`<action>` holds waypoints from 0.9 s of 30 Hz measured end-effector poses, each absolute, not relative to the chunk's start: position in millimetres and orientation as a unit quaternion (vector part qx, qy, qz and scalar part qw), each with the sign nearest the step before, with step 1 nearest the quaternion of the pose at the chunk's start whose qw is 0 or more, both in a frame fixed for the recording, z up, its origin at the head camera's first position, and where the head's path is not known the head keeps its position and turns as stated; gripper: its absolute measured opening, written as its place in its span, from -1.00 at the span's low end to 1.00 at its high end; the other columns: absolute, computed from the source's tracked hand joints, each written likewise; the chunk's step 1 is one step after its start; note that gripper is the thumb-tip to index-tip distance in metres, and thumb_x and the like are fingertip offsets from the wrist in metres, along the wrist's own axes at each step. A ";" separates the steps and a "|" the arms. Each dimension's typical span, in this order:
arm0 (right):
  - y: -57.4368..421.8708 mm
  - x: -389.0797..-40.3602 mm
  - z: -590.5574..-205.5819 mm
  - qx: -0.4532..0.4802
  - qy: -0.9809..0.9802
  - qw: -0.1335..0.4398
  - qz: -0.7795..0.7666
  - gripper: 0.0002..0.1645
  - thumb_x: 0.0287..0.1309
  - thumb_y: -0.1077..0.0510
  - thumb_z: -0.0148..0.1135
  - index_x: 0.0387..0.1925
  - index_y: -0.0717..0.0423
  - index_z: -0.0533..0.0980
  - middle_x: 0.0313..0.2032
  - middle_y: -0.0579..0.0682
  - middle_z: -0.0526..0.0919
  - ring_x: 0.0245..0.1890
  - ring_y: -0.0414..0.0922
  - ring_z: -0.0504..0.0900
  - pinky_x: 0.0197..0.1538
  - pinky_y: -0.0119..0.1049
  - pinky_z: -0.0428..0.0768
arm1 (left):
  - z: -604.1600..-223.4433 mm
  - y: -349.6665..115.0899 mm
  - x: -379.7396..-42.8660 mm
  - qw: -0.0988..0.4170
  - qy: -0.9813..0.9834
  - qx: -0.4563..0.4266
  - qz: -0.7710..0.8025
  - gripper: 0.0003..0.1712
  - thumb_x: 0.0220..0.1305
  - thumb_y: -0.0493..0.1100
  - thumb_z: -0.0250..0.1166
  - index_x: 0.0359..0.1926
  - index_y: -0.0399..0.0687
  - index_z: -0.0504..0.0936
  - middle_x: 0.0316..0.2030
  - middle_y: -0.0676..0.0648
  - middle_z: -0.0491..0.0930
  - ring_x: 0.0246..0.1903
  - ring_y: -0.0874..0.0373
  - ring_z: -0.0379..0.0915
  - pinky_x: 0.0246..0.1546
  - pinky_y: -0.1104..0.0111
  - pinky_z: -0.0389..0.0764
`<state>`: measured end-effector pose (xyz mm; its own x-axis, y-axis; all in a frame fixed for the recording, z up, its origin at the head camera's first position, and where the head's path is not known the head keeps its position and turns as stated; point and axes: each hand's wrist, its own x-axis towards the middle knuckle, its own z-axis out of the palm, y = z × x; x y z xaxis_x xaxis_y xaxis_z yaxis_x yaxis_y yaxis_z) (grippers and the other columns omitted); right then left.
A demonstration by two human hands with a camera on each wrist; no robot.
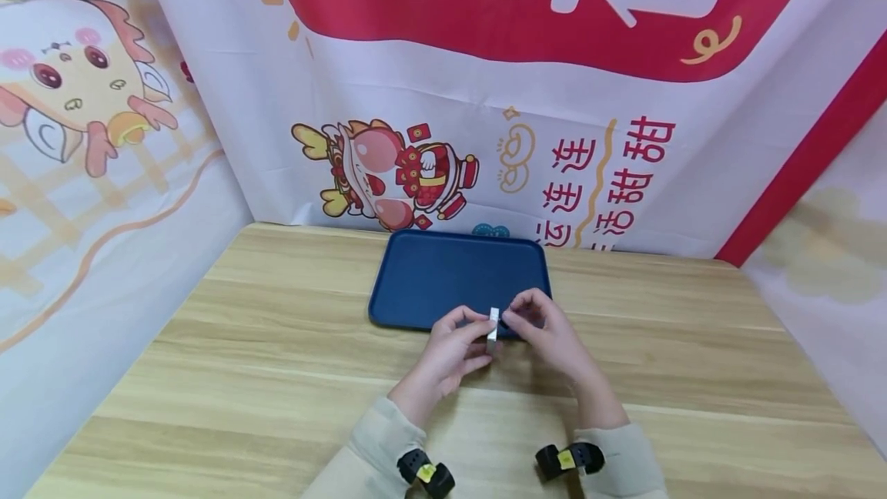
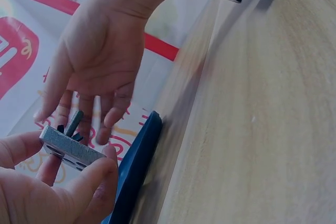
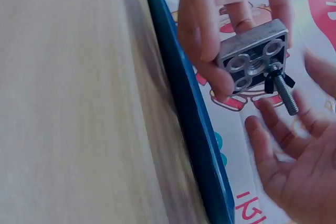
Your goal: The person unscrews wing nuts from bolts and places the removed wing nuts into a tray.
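My left hand [image 1: 449,349] grips a small square metal plate [image 3: 251,39] by its edges, over the near edge of a blue tray. Several round holes show in the plate's face in the right wrist view. Out of one of them sticks a threaded bolt [image 3: 286,97], with a black wing nut [image 3: 269,83] on it close against the plate. The right hand [image 1: 554,337] hovers beside the bolt, its fingers loosely bent and apart from it in both wrist views. In the left wrist view, the bolt [image 2: 73,123] points toward the right palm.
The dark blue tray [image 1: 450,276] lies at the back of the wooden table [image 1: 277,376], near a printed cloth backdrop [image 1: 443,83]. Cloth also hangs at the left and right sides. Each wrist wears a black strap, such as the right strap [image 1: 571,459].
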<state>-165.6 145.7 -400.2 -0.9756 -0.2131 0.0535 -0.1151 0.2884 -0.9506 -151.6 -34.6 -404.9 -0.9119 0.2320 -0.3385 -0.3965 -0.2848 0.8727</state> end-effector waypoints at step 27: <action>152.8 -165.6 -399.7 -0.026 0.710 0.149 -0.688 -0.74 0.38 0.19 0.18 -0.07 0.35 0.49 -0.22 -0.03 0.64 -0.18 -0.18 0.64 0.01 -0.33 0.65 | -404.3 -34.1 -149.8 0.196 0.571 -0.061 0.795 -0.86 0.35 -0.17 0.29 -0.15 -0.06 0.52 0.03 -0.23 0.63 -0.18 0.04 0.70 0.11 -0.03 0.57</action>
